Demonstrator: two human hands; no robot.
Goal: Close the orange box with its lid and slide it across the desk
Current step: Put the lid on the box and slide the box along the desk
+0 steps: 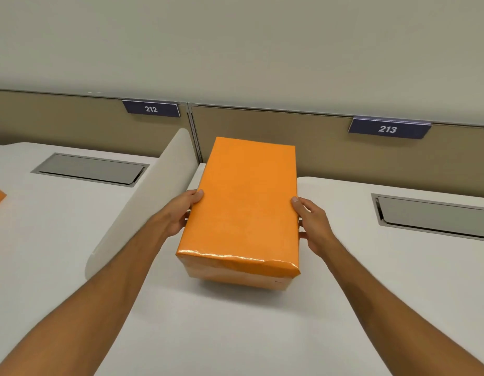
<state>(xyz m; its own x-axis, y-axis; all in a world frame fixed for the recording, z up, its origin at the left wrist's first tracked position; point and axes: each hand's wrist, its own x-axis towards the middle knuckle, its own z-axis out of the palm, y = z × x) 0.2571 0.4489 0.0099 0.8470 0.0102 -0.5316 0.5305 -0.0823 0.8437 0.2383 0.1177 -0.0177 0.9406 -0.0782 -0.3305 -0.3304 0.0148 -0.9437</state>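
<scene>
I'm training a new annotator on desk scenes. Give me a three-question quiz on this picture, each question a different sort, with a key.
1. True or false: the lid already covers the orange box.
2. Multiple choice: where do the hands hold the box? A) both on the near end; B) the left hand on its left side, the right hand on its right side; C) only one hand touches it.
3. Fill in: the number sign on the partition right of the box reads ___.

Key: 1 true; 2 B; 3 213.
</scene>
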